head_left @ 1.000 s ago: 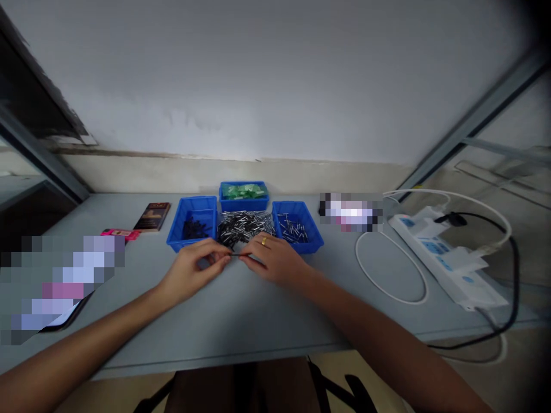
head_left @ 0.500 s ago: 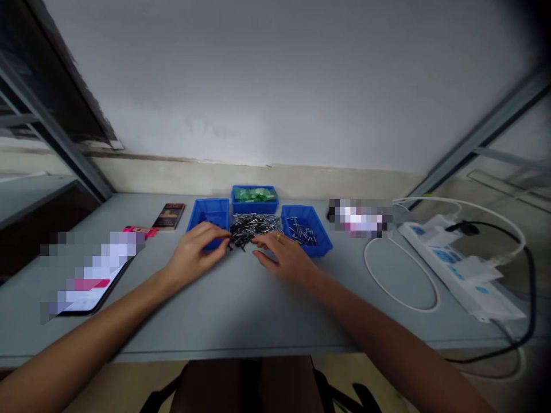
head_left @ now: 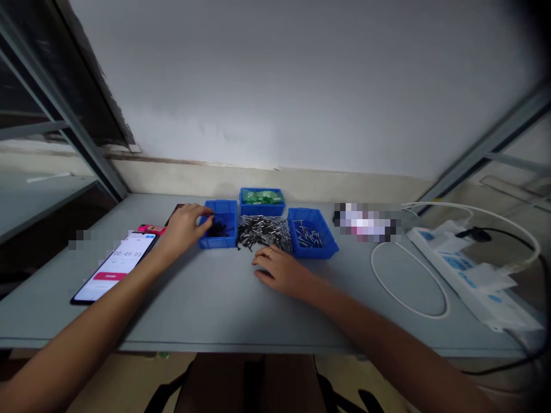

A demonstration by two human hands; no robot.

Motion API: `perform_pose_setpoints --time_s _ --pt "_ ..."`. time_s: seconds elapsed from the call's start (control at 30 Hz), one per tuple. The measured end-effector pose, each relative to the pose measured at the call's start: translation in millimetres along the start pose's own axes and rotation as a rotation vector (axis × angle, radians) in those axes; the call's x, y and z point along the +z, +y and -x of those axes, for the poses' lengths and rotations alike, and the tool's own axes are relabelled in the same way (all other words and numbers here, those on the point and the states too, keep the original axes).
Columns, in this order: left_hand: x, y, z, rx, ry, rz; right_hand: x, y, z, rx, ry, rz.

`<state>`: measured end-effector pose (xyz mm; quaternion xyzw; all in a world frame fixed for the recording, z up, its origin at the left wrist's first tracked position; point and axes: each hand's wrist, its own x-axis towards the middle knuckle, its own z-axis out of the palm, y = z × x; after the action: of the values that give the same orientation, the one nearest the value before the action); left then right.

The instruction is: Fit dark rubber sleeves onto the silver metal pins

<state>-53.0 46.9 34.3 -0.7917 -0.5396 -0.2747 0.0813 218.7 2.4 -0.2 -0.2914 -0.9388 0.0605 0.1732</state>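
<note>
My left hand (head_left: 186, 225) is over the left side of a blue bin (head_left: 218, 243) that holds small dark pieces (head_left: 218, 228). Its thumb and index fingertips are pinched together; anything between them is too small to make out. My right hand (head_left: 282, 272) hovers low or rests at the near edge of a loose pile of screws (head_left: 263, 229), silvery and dark mixed. The right fingers are slightly bent, thumb apart, and nothing shows in them. To the right of the pile, a second blue bin (head_left: 328, 251) has silvery screws (head_left: 308, 234) in it.
Behind the pile stands a blue bin (head_left: 263, 209) with green packets (head_left: 262, 197). A phone (head_left: 112, 267) with a timer lies left, beside a pink item (head_left: 152, 229). At right are a blurred-out device (head_left: 365, 223), a white cable (head_left: 413, 312) and a power strip (head_left: 467, 278).
My left hand has moved from the pile up and left to the left bin. My right hand has drawn back slightly from the screws. The view has shifted a little.
</note>
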Motion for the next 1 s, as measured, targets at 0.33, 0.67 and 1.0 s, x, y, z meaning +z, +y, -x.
perform_pose_setpoints --time_s 0.33,0.67,1.0 --pt "3.7 22.1 6.5 0.088 0.038 0.026 14.3 -1.8 -10.0 0.153 0.053 0.136" --pt "-1.0 51.7 24.5 0.526 -0.017 0.293 8.3 0.4 -2.8 0.119 0.017 0.179" --pt "9.2 44.1 37.3 0.703 0.16 0.504 -1.1 2.6 -4.1 -0.037 0.154 0.059"
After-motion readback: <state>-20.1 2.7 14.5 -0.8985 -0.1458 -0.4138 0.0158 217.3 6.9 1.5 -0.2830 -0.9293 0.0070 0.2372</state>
